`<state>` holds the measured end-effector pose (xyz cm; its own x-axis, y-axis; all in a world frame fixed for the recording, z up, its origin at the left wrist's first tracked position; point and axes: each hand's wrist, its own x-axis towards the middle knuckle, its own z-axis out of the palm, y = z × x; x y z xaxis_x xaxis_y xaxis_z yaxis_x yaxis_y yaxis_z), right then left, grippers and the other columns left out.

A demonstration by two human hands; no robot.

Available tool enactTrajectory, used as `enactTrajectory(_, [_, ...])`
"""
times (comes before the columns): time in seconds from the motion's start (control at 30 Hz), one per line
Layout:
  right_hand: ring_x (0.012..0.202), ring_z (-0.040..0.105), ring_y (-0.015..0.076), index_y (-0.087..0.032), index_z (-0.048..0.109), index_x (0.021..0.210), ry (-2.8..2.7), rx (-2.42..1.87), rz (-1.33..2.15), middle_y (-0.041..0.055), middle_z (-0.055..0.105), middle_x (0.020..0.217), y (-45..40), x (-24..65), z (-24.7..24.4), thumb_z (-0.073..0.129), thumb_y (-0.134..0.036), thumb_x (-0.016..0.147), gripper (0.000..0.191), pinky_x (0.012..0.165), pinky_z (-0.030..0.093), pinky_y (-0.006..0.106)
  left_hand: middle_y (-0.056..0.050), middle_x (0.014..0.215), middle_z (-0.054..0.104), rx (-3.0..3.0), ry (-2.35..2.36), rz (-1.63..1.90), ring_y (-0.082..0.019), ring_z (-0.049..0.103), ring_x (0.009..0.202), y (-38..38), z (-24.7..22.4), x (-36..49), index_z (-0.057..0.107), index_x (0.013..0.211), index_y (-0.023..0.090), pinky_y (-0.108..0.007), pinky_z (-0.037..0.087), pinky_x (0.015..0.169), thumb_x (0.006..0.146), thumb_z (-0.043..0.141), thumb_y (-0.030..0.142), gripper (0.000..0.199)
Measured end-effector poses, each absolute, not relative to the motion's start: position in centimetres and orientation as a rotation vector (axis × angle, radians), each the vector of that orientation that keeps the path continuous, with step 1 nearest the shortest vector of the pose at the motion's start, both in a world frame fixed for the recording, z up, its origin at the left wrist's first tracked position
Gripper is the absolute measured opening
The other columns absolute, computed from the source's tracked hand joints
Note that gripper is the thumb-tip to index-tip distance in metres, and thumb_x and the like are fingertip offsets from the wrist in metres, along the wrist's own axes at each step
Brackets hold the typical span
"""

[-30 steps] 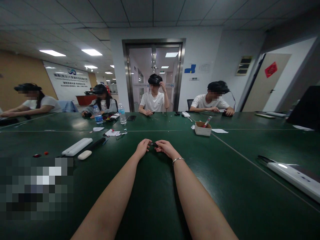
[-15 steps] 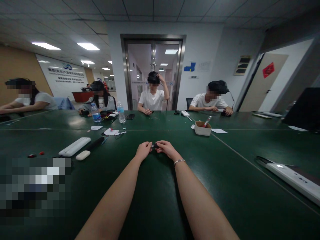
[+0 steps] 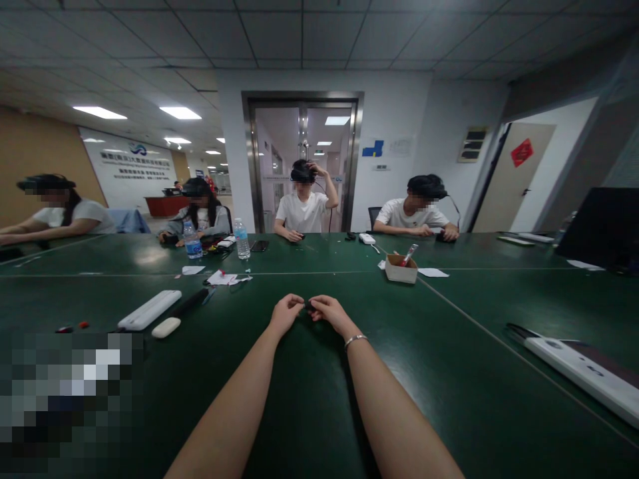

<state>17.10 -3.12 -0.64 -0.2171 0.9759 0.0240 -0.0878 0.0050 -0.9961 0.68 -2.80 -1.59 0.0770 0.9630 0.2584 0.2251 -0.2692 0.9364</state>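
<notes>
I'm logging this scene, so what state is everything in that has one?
Left hand: fingertips closed on small dark piece
Right hand: pinching the same piece
Small dark piece: held between both hands, details too small to tell
Bottles: upright
Small box: open-topped, with a tube leaning in it
Glass doors: look shut
Door with red sign: looks open
Ceiling lights: lit

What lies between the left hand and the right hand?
In the head view, a small dark object, too small to identify, at the fingertips of the left hand and right hand.
</notes>
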Motion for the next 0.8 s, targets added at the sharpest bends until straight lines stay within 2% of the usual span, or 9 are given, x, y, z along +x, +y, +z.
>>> enactTrajectory(0.13, [0.05,0.059,0.0079,-0.011,0.06,0.089,-1.309,-1.021,1.379,0.0026,0.064,0.064,-2.8,17.0,-1.0,0.059,-0.017,0.078,0.013,0.048,0.05,0.017,-0.003,0.075,0.061,1.59,1.209,1.196,-0.013,0.056,0.066,-2.7,-2.0,0.8,0.059,0.083,0.016,-0.022,0.044,0.055,0.075,0.053,0.041,0.027])
enactTrajectory(0.23, [0.049,0.059,0.0076,-0.01,0.06,0.088,-1.302,-1.023,1.357,0.0023,0.064,0.064,-2.8,17.0,-1.2,0.06,-0.018,0.076,0.014,0.047,0.049,0.017,-0.002,0.071,0.061,1.637,1.169,1.175,-0.013,0.057,0.065,-2.5,-2.4,0.8,0.059,0.084,0.016,-0.022,0.043,0.055,0.075,0.052,0.044,0.029])
enactTrajectory(0.53, [0.051,0.059,0.0081,-0.011,0.061,0.09,-1.316,-0.997,1.379,0.0036,0.065,0.064,-2.9,17.2,-1.2,0.062,-0.022,0.076,0.018,0.049,0.05,0.017,-0.004,0.084,0.062,1.626,1.136,1.239,-0.014,0.058,0.075,-3.0,-1.6,0.8,0.059,0.089,0.016,-0.023,0.045,0.063,0.071,0.058,0.027,0.021])
enactTrajectory(0.8, [0.044,0.057,0.0076,-0.011,0.061,0.087,-1.345,-1.014,1.363,0.0025,0.063,0.058,-3.0,17.2,-1.3,0.061,-0.028,0.079,0.019,0.043,0.047,0.016,-0.005,0.085,0.063,1.601,1.134,1.247,-0.015,0.059,0.081,-3.3,-1.0,0.9,0.06,0.089,0.015,-0.027,0.047,0.072,0.067,0.058,0.015,0.021])
